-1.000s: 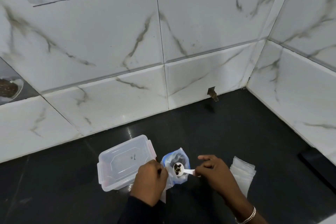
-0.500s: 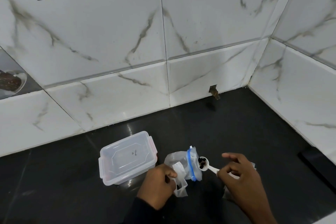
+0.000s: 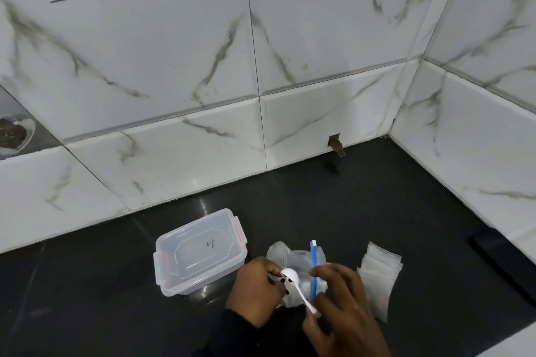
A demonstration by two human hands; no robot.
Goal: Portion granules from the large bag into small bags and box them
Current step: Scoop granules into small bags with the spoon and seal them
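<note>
Low in the frame, at about six o'clock, both hands meet over the black counter (image 3: pixel 406 206). The left hand (image 3: pixel 255 288) has its fingers curled in and pinches the mouth of a small clear bag (image 3: pixel 290 298), most of which is hidden behind its knuckles and the spoon. The right hand (image 3: pixel 343 309) pinches the handle of a white plastic spoon (image 3: pixel 291 276) between thumb and fingers; the handle's end disappears under the thumb, and the wrist is cut off by the bottom edge. The spoon's bowl sits right at the left fingertips, with a few dark granules (image 3: pixel 286 291) just below it; I cannot tell whether they lie in the small bag or on the spoon. Behind the hands, at twelve o'clock of them, the large bag (image 3: pixel 290 258) slumps on the counter, its blue zip strip (image 3: pixel 312 265) standing up; its contents are hard to make out. At ten o'clock of the left hand stands a clear lidded box (image 3: pixel 200 252) with a scrawl on its lid. At two o'clock of the right hand lies a stack of empty small bags (image 3: pixel 380 278), partly covered by that hand. At nine o'clock of the frame a dish of dark matter (image 3: pixel 13 133) is cropped by the edge.
</note>
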